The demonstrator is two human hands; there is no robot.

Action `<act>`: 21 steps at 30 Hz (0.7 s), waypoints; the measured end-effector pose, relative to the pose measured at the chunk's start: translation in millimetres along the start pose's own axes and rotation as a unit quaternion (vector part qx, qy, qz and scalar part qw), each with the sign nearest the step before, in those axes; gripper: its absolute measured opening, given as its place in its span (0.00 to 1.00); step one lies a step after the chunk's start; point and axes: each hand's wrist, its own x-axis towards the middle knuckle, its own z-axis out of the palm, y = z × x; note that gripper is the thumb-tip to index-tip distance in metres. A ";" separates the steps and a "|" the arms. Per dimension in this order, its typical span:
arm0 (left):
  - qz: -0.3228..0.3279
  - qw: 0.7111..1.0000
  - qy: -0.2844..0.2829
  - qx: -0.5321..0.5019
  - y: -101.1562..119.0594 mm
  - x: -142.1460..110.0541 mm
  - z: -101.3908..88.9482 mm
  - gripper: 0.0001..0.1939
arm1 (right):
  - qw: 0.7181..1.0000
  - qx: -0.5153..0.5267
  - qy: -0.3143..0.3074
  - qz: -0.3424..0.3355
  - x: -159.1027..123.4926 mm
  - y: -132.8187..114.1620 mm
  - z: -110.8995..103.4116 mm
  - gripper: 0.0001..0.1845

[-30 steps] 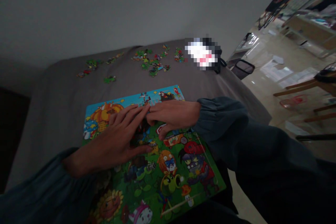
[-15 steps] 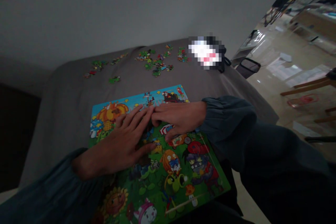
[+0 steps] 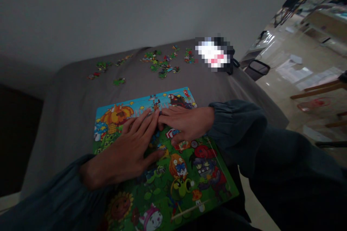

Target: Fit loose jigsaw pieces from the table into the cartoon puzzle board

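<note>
A colourful cartoon jigsaw puzzle (image 3: 202, 187) lies on the near part of the cloth-covered table, its blue strip along the far edge and green below. My left hand (image 3: 130, 148) rests flat on its left half, fingers stretched forward and thumb out to the right. My right hand (image 3: 185, 121) lies across the upper middle from the right, fingers extended and thumb apart. The fingertips of both hands meet near the puzzle's upper centre. What lies under the palms is hidden. Neither hand visibly holds a piece.
Loose puzzle pieces (image 3: 162, 66) are scattered at the back of the grey cloth (image 3: 73, 101), with a single green piece (image 3: 119, 81) nearer. A blurred-out bright item (image 3: 213, 54) stands at the back right, against the wall. Tiled floor and wooden furniture lie beyond the table's right edge.
My left hand has shifted slightly to the right and down over the puzzle. My right hand stays in nearly the same place. The loose pieces look the same.
</note>
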 end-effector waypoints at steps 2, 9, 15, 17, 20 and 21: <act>-0.005 1.000 0.009 0.001 1.8 2.0 1.7 0.50 | 1.000 0.000 -0.001 0.005 0.1 0.1 0.3 0.23; -0.027 0.999 0.037 0.006 8.0 6.4 4.7 0.46 | 1.000 0.006 0.013 0.013 1.7 1.3 1.4 0.25; -0.028 0.999 0.037 0.018 7.4 2.3 4.2 0.41 | 1.000 0.005 0.005 0.014 1.9 1.8 3.0 0.22; -0.030 0.999 0.035 0.027 9.6 1.4 4.4 0.40 | 1.000 0.000 -0.006 0.019 1.6 0.9 2.4 0.22; -0.039 0.998 0.038 0.037 16.0 1.1 4.8 0.37 | 0.999 -0.008 -0.016 0.027 1.2 -1.4 1.3 0.23; -0.043 0.997 0.040 0.039 18.4 1.2 5.0 0.36 | 0.999 -0.010 -0.015 0.027 1.1 -2.3 1.2 0.23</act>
